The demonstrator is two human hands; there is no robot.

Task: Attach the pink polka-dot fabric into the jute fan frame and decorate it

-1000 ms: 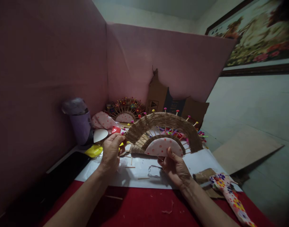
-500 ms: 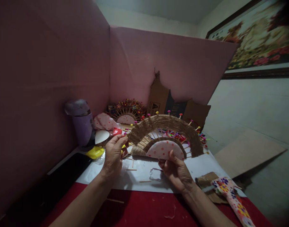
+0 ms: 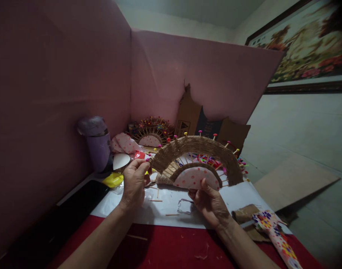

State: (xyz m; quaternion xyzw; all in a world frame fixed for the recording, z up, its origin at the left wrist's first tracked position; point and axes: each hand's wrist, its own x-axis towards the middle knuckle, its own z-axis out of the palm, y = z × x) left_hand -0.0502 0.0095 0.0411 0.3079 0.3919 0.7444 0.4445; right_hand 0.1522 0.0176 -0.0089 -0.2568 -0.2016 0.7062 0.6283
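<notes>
I hold a half-round fan-shaped craft piece [image 3: 200, 151] upright above the table: a band of brown twine woven over thin sticks tipped with coloured beads, with a pink dotted half-disc [image 3: 195, 178] at its base. My right hand [image 3: 209, 203] grips that half-disc from below, thumb on its face. My left hand [image 3: 135, 181] pinches the left end of the twine band, fingers closed.
A finished fan [image 3: 152, 131] leans at the back by a cardboard box [image 3: 188, 114]. A lilac cup [image 3: 97, 147], yellow object [image 3: 112, 180], white paper sheet [image 3: 238, 196], loose sticks, and a flowered handle [image 3: 277, 235] lie on the red table. Pink boards wall the left and back.
The craft piece and both hands have shifted very slightly; the grip of each hand is the same.
</notes>
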